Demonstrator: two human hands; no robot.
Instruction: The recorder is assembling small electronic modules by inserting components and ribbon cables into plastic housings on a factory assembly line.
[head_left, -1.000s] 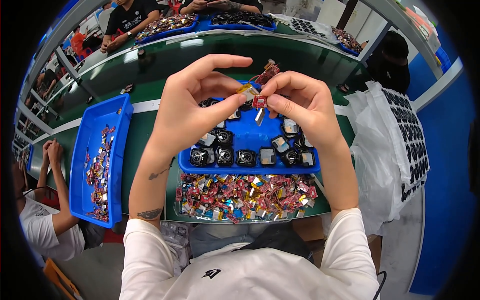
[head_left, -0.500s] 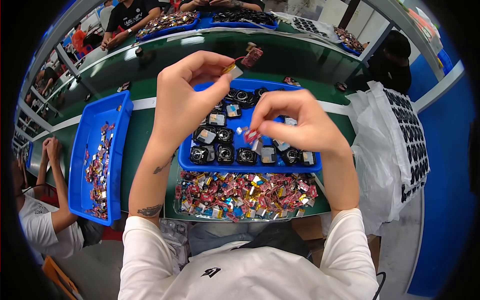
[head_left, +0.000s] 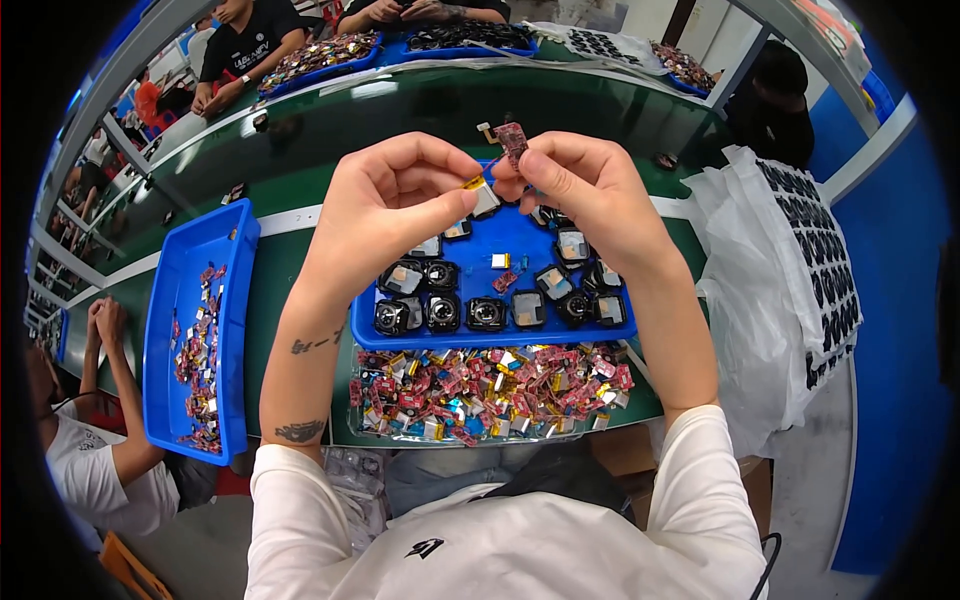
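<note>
My left hand (head_left: 400,205) pinches a small silver battery (head_left: 484,196) with a yellow edge between thumb and fingertips. Close beside it, my right hand (head_left: 595,190) grips a red circuit board (head_left: 512,145) with a short flex tail. Both hands are over the far part of a blue tray (head_left: 480,338). Black watch cases (head_left: 486,313) line the tray, some with round windows up, others with grey inner sides showing. Among them lie a loose battery (head_left: 500,261) and another red circuit board (head_left: 505,282). My fingers partly hide the join between the held battery and board.
In front of the tray is a pile of circuit boards with batteries (head_left: 480,390). A second blue tray (head_left: 240,330) with more boards stands left, near a seated co-worker (head_left: 110,430). Stacked sheets of black parts (head_left: 820,250) are at right. Other people sit across the green table (head_left: 330,115).
My right hand has let go of a red board and battery, now lying in the tray, and moved up to grip the board attached to my left hand's battery.
</note>
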